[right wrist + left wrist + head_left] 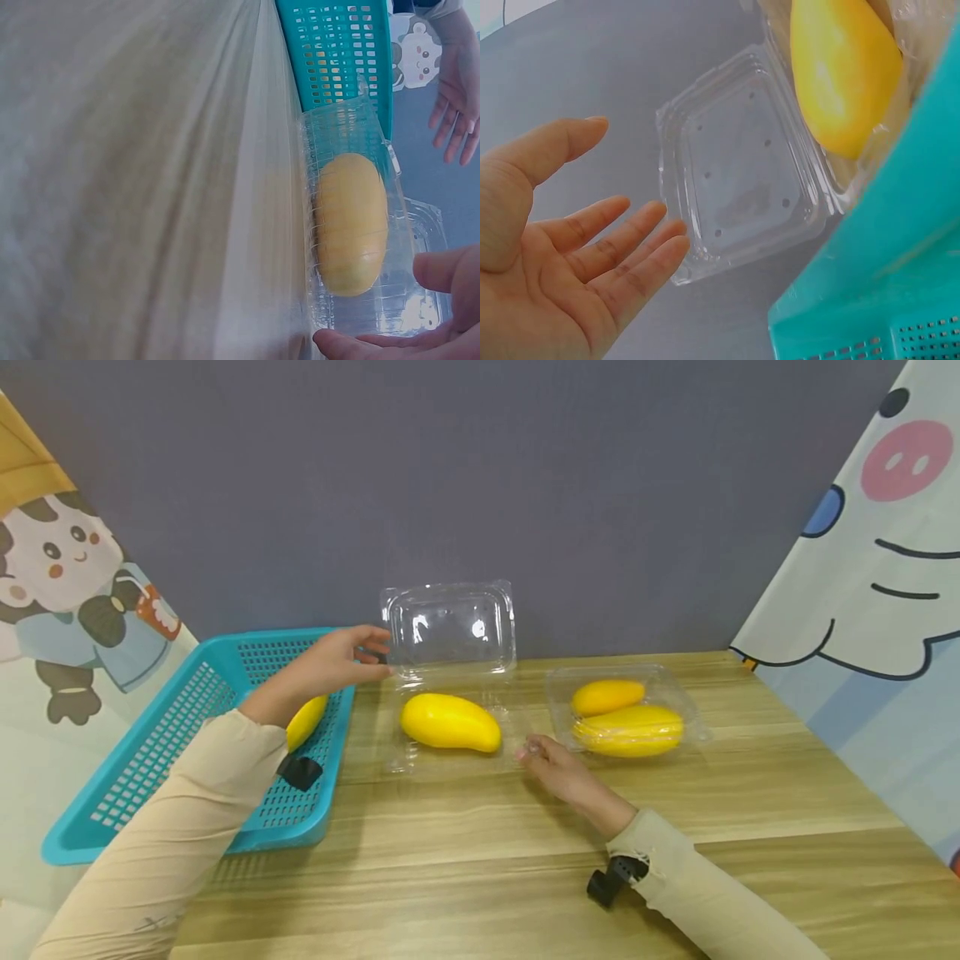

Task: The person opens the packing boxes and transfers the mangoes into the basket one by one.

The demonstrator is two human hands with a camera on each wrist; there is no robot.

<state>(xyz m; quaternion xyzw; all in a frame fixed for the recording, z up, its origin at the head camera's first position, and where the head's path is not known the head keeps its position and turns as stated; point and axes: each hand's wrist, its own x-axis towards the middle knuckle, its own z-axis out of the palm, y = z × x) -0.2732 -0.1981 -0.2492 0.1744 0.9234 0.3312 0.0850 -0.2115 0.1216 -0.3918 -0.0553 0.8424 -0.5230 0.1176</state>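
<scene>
A clear plastic clamshell container (447,762) lies on the table with its lid (450,625) raised against the grey backdrop. One yellow mango (450,722) sits in its base. My left hand (341,658) hovers by the lid's left edge, over the basket's far right corner; in the left wrist view its fingers (619,262) are spread and hold nothing. My right hand (558,770) grips the right side of the base. In the right wrist view its thumb (439,270) is at the upper rim and a fingertip lies near the lower corner.
A turquoise basket (324,810) stands at the left with a yellow mango (306,724) in it, partly hidden by my left arm. To the right, another clear container (558,693) holds two yellow mangoes (628,732). The grey backdrop (600,527) rises behind the table.
</scene>
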